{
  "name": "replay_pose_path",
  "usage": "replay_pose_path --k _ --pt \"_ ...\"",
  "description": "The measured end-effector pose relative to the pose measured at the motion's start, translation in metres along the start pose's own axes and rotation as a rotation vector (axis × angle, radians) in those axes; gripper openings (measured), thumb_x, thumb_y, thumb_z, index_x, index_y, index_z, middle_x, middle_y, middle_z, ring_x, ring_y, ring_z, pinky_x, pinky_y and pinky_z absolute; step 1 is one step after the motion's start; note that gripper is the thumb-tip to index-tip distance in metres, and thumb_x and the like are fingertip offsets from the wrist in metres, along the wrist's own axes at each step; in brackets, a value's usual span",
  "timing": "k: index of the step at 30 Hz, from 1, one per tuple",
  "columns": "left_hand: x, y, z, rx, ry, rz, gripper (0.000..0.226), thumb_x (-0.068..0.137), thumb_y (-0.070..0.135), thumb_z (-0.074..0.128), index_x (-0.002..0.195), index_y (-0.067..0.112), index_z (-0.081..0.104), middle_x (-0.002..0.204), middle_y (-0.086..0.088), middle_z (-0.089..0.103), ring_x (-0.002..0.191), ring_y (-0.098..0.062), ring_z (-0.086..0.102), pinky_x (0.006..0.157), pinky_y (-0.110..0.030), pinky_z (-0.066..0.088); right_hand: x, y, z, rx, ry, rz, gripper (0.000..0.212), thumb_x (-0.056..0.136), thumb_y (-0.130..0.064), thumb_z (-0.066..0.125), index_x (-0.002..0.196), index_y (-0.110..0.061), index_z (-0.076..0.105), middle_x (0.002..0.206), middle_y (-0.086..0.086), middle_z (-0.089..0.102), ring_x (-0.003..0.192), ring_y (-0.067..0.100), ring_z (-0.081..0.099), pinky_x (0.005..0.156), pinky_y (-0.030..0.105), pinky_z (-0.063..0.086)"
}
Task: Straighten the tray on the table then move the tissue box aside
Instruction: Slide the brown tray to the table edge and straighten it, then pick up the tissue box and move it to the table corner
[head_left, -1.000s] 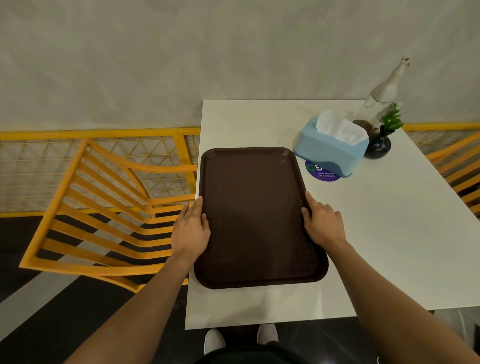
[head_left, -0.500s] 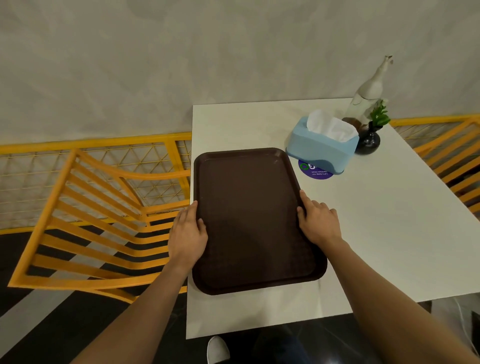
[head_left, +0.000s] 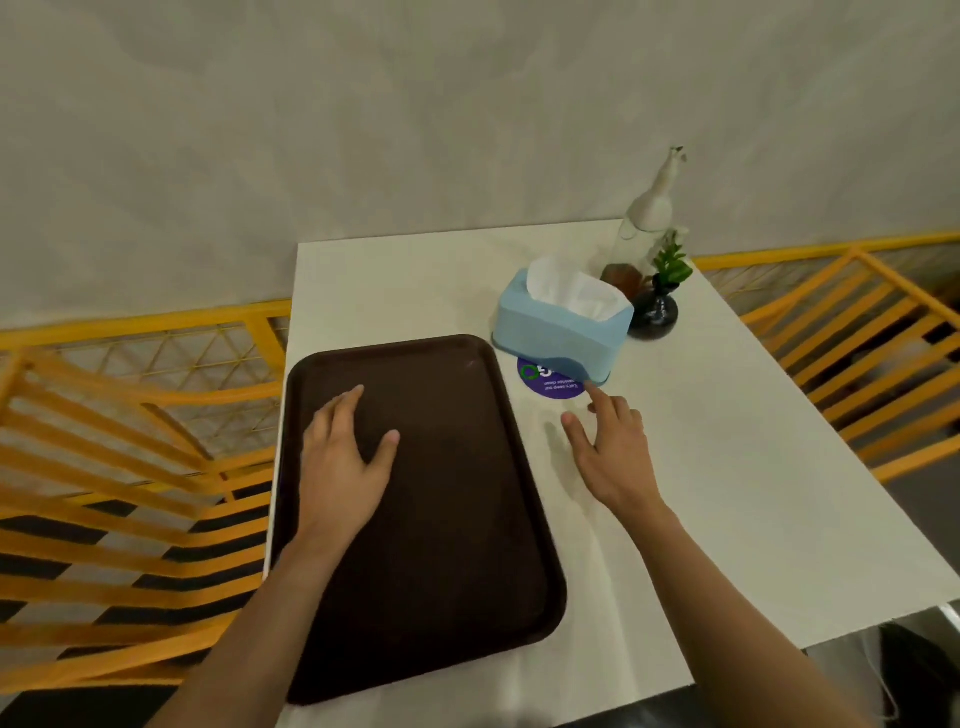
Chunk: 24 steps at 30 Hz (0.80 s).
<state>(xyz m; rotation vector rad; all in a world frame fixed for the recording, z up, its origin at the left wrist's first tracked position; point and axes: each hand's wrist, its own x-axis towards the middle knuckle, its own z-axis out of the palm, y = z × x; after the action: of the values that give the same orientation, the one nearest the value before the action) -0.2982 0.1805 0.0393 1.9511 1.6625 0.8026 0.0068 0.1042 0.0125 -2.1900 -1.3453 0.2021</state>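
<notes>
Lying along the left side of the white table (head_left: 727, 493), the dark brown tray (head_left: 441, 519) is seen with its left rim at or just over the table's left edge and its near corners close to the near edge. Bare tabletop is left open to the right of the tray and in front of the light blue tissue box (head_left: 563, 325), which stands just beyond the tray's far right corner, partly covering a purple round sticker (head_left: 550, 384). A glass bottle (head_left: 644, 228) and a small potted plant (head_left: 662, 296) are set right behind the box, the bottle's base hidden by it. The sticker's print cannot be read. The left hand (head_left: 343, 457) is laid flat on the tray, fingers spread. The right hand (head_left: 613, 447) is held open beside the tray, its forefinger at the box's near lower edge; contact cannot be confirmed.
</notes>
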Motion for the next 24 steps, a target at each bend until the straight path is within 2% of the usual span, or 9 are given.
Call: replay_pose_path --k 3,6,9,12,15,17,19,21,24 --pt "0.027 0.039 0.032 -0.034 -0.042 0.038 0.077 0.09 0.047 0.069 0.154 0.025 0.034 0.156 -0.004 0.038 0.143 -0.026 0.035 0.113 -0.048 0.039 0.035 0.023 -0.017 0.058 0.05 0.005 0.064 0.1 -0.051 0.054 0.155 -0.024 0.032 0.148 0.005 0.046 0.132 0.023 0.042 0.101 0.037 0.041" --pt "0.058 0.075 0.065 -0.073 -0.088 0.054 0.088 0.085 0.052 0.073 0.156 0.024 0.031 0.159 -0.006 0.035 0.146 -0.024 0.031 0.115 -0.045 0.035 0.072 0.044 -0.027 0.152 0.063 0.018 0.083 0.094 -0.062 0.057 0.158 -0.023 0.023 0.158 0.007 0.034 0.141 0.028 0.031 0.107 0.042 0.037" --pt "0.088 0.105 0.097 -0.119 -0.166 0.041 0.102 0.08 0.056 0.077 0.159 0.022 0.023 0.162 -0.005 0.028 0.149 -0.022 0.027 0.118 -0.042 0.031 0.104 0.058 -0.026 0.237 -0.017 0.093 0.105 0.083 -0.075 0.061 0.161 -0.025 0.011 0.166 0.005 0.022 0.149 0.029 0.021 0.115 0.048 0.031" --pt "0.114 0.126 0.124 -0.156 -0.232 0.033 0.114 0.076 0.056 0.081 0.161 0.02 0.015 0.165 -0.005 0.021 0.151 -0.022 0.024 0.118 -0.039 0.029 0.124 0.066 -0.017 0.293 -0.108 0.116 0.123 0.072 -0.082 0.065 0.162 -0.022 0.005 0.168 0.003 0.015 0.151 0.028 0.017 0.117 0.046 0.026" --pt "0.136 0.137 0.144 -0.165 -0.275 0.022 0.125 0.07 0.057 0.085 0.162 0.018 0.009 0.165 -0.007 0.019 0.15 -0.024 0.024 0.118 -0.042 0.029 0.134 0.068 -0.011 0.347 -0.125 0.071 0.124 0.07 -0.079 0.071 0.161 -0.022 0.01 0.163 0.003 0.025 0.147 0.026 0.026 0.115 0.041 0.028" --pt "0.152 0.139 0.153 -0.167 -0.311 0.01 0.131 0.066 0.056 0.088 0.162 0.019 0.007 0.164 -0.006 0.021 0.149 -0.023 0.026 0.114 -0.036 0.029 0.138 0.067 -0.008 0.42 -0.122 0.024 0.113 0.071 -0.073 0.076 0.157 -0.024 0.02 0.153 0.0 0.039 0.138 0.02 0.039 0.113 0.044 0.039" --pt "0.164 0.138 0.158 -0.185 -0.356 0.015 0.126 0.064 0.055 0.09 0.161 0.023 0.016 0.156 0.002 0.034 0.14 -0.017 0.037 0.106 -0.028 0.034 0.14 0.067 -0.007 0.486 -0.133 -0.021 0.105 0.074 -0.065 0.08 0.155 -0.027 0.024 0.148 -0.003 0.045 0.134 0.016 0.045 0.107 0.049 0.047" --pt "0.171 0.133 0.16 -0.226 -0.38 0.067 0.101 0.063 0.054 0.091 0.147 0.033 0.039 0.137 0.015 0.052 0.123 -0.004 0.052 0.095 -0.023 0.047 0.142 0.068 -0.005 0.507 -0.141 -0.056 0.101 0.079 -0.059 0.079 0.157 -0.029 0.023 0.15 -0.004 0.044 0.135 0.015 0.045 0.106 0.05 0.047" --pt "0.173 0.131 0.16 -0.273 -0.357 0.086 0.081 0.063 0.055 0.09 0.13 0.04 0.048 0.119 0.025 0.058 0.108 0.016 0.053 0.075 -0.007 0.049 0.145 0.071 -0.001 0.512 -0.145 -0.083 0.096 0.085 -0.054 0.076 0.159 -0.029 0.019 0.156 -0.004 0.039 0.14 0.016 0.041 0.108 0.051 0.045"
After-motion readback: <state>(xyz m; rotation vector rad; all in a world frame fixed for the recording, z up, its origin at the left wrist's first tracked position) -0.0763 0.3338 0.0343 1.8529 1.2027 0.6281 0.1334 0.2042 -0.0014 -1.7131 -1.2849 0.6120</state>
